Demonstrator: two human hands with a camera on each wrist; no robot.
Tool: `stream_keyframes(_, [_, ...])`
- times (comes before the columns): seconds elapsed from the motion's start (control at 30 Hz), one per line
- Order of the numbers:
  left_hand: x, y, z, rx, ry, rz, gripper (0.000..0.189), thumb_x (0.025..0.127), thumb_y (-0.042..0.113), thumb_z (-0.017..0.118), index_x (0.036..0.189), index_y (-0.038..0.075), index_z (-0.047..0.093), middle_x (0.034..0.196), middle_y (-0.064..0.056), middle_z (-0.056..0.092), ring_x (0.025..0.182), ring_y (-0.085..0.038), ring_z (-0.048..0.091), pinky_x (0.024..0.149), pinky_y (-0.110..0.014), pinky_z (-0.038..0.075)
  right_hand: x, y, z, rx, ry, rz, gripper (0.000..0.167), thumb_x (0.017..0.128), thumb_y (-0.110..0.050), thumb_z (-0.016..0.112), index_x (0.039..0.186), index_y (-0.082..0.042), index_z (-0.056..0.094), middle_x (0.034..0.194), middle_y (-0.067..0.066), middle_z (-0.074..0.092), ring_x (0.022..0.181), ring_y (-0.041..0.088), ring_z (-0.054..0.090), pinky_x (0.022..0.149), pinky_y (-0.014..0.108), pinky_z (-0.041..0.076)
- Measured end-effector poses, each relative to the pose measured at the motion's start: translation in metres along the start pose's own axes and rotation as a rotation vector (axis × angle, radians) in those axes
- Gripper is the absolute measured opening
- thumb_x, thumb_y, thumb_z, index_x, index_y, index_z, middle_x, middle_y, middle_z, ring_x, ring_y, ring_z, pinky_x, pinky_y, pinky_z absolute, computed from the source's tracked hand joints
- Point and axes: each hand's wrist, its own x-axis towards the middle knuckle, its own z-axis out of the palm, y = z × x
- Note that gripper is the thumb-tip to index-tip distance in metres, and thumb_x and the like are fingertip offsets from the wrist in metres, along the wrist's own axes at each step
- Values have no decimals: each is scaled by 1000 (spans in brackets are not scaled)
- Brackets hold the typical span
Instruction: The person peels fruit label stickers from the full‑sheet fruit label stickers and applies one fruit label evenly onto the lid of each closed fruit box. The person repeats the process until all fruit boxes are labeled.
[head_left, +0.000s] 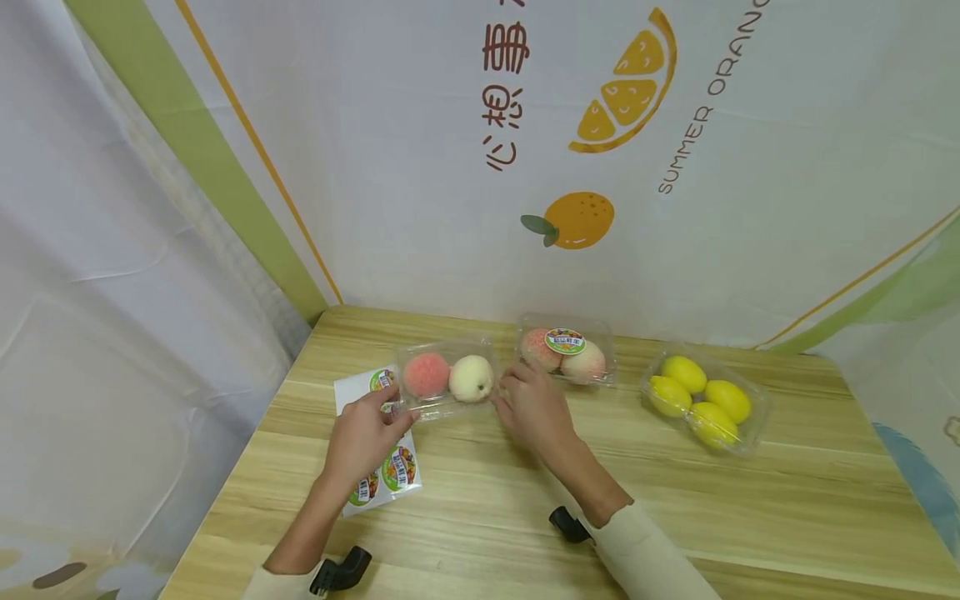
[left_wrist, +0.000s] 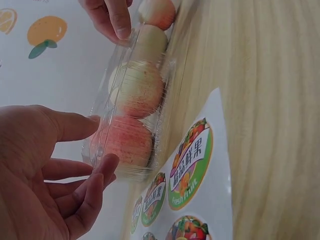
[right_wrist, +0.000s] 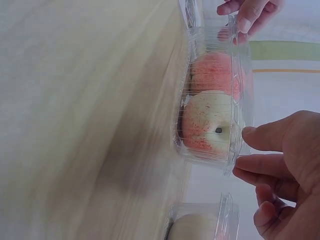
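Observation:
A clear plastic fruit box holds two peaches, one pinkish red and one pale. My left hand pinches its left end, thumb and fingertips at the rim, as the left wrist view shows. At the opposite end my right hand pinches the rim between thumb and forefinger. The lid lies over the peaches and bears no sticker. Under my left hand lies a white sheet of oval fruit stickers, partly covered by the hand and the box.
Behind my right hand stands a second clear box of two peaches, with an oval sticker on its lid. Farther right, another clear box holds several lemons. A printed curtain hangs along the back edge of the wooden table.

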Motion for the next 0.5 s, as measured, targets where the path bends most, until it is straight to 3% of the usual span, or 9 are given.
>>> stream_keyframes(0.23, [-12,7,4,37,10,33,54,96,23,87,136,-11,71,94,-14,81,72,-16,75,63,-41,58,-14,1,-7,12,-15,-4,20,94,-19,90,98,-1,82,107,8,77,101,30,67,89,41,59])
stream_keyframes(0.4, [-20,12,5,63,15,60,52,94,23,89,132,-9,73,95,-11,81,73,-14,76,67,-44,60,-23,1,-12,14,-25,1,21,92,-17,91,98,0,81,109,9,76,106,30,67,90,41,60])
stream_keyframes(0.5, [-23,16,6,79,6,57,51,92,23,91,130,-7,75,97,-9,81,75,-14,76,85,-53,62,-30,2,-16,12,-33,7,22,91,-17,92,99,0,81,110,8,76,107,29,67,88,41,61])
